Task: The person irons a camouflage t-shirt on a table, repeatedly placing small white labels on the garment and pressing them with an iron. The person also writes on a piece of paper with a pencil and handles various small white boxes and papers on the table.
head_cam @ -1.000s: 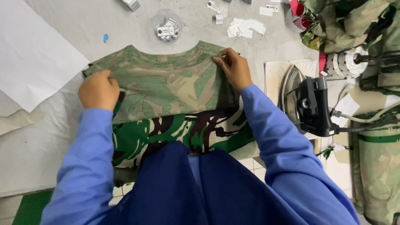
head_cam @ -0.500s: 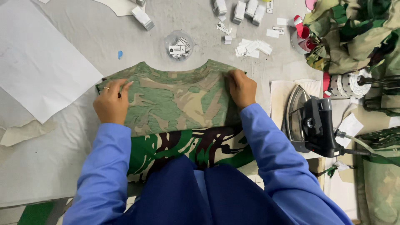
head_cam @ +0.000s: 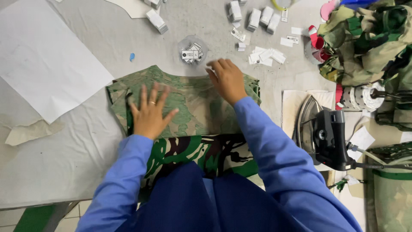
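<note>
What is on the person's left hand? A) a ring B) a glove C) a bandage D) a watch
A: the left hand lies flat with fingers spread on the camouflage cloth, bare except for a thin ring on one finger.

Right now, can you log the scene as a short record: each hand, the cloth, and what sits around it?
left hand: flat, fingers spread, pressing the camouflage garment
right hand: palm down on the garment's upper edge, near the neckline
garment: pale side up, folded, darker green part hanging over the table edge
clear cup: just beyond the neckline, holds small tags
iron: right of garment, resting on a pad
white paper sheet: left of garment
</note>
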